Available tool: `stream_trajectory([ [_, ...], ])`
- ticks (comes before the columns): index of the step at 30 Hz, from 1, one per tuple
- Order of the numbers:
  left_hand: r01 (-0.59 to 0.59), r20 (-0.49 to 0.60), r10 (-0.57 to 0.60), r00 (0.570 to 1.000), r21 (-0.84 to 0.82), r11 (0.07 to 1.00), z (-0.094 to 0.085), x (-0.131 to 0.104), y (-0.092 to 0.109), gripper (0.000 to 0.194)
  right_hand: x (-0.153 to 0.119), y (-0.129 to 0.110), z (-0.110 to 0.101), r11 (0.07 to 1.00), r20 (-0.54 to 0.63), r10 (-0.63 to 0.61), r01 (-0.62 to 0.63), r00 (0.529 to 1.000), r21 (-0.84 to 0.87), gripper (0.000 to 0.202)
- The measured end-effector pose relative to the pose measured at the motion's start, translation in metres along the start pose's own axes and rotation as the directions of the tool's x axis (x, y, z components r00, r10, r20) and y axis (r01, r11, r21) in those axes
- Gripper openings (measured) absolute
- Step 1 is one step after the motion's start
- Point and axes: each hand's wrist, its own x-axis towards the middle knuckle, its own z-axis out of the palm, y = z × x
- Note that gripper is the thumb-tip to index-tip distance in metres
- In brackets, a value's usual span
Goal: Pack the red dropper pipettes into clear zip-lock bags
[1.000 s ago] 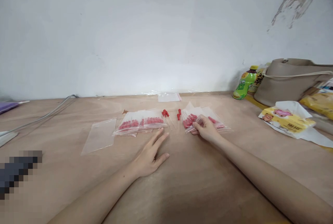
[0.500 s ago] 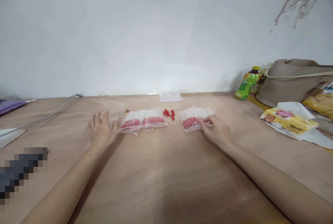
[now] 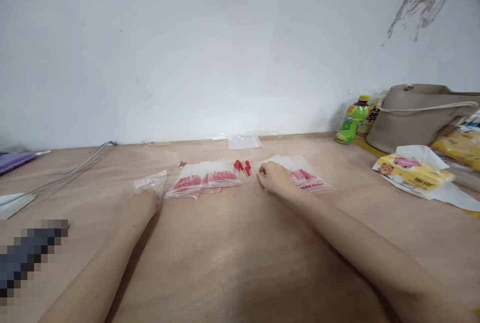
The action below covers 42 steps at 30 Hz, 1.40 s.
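Both forearms [image 3: 333,215] I can see are bare, long and slender, tapering to a bare left hand [image 3: 141,203] and right hand [image 3: 275,177]. One small dark spot [image 3: 134,225] marks the left arm near the wrist.

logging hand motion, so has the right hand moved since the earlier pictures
Yes: the right hand has moved left, farther from the green bottle and closer to the loose red-tipped sticks.
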Motion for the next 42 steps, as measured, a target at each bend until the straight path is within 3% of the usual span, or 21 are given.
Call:
stream_trajectory([
  [5,0.010,-0.051,0.002,0.999,0.239,0.971,-0.012,-0.013,0.016,0.023,0.028,-0.015,0.010,0.993,0.158,0.108,-0.114,0.981,0.024,0.022],
  [11,0.069,-0.191,-0.002,0.982,0.346,0.936,-0.046,-0.021,0.033,0.031,0.033,-0.016,0.017,0.985,0.172,0.127,-0.145,0.977,0.095,0.021],
  [14,0.045,-0.266,0.055,0.962,0.356,0.934,-0.068,-0.025,0.059,0.036,0.032,-0.011,0.014,0.970,0.137,0.130,-0.155,0.982,0.185,0.020],
  [18,-0.261,-0.216,0.342,0.915,0.328,0.908,-0.069,-0.046,0.116,0.025,0.028,0.004,0.009,0.932,0.032,0.111,-0.116,0.993,0.345,0.022],
  [19,-0.403,-0.176,0.461,0.870,0.287,0.869,-0.064,-0.054,0.129,0.025,0.025,0.009,0.008,0.907,-0.007,0.103,-0.091,0.995,0.411,0.023],
  [20,-0.548,-0.133,0.587,0.799,0.244,0.800,-0.057,-0.060,0.141,0.028,0.022,0.015,0.009,0.865,-0.055,0.096,-0.056,0.994,0.499,0.023],
  [22,-0.776,-0.055,0.794,0.606,0.178,0.605,-0.041,-0.071,0.156,0.029,0.011,0.025,0.010,0.716,-0.148,0.102,0.031,0.984,0.697,0.023],
  [24,-0.860,-0.022,0.868,0.497,0.124,0.495,-0.028,-0.077,0.161,0.026,-0.004,0.032,0.009,0.539,-0.190,0.128,0.093,0.973,0.837,0.033],
  [25,-0.878,-0.029,0.881,0.472,0.076,0.473,-0.023,-0.078,0.160,0.024,-0.012,0.033,0.009,0.478,-0.180,0.139,0.093,0.974,0.873,0.042],
  [27,-0.877,-0.064,0.875,0.480,-0.042,0.478,-0.019,-0.078,0.155,0.021,-0.030,0.033,0.006,0.388,-0.122,0.139,0.060,0.983,0.920,0.061],
  [29,-0.844,-0.077,0.847,0.526,-0.167,0.509,-0.019,-0.078,0.149,0.022,-0.046,0.031,0.003,0.327,-0.049,0.116,0.008,0.992,0.945,0.076],
  [31,-0.797,-0.041,0.820,0.570,-0.268,0.541,-0.020,-0.080,0.146,0.028,-0.059,0.028,0.001,0.292,0.019,0.097,-0.047,0.995,0.955,0.087],
  [34,-0.756,0.020,0.815,0.578,-0.362,0.545,-0.017,-0.084,0.146,0.043,-0.072,0.024,0.001,0.264,0.091,0.091,-0.112,0.992,0.958,0.098],
  [37,-0.745,0.059,0.818,0.572,-0.380,0.548,-0.011,-0.086,0.147,0.051,-0.076,0.020,0.003,0.244,0.100,0.076,-0.115,0.992,0.963,0.101],
  [42,-0.740,0.069,0.816,0.574,-0.383,0.553,-0.005,-0.087,0.147,0.054,-0.077,0.014,0.010,0.204,0.057,0.085,-0.073,0.995,0.976,0.086],
])
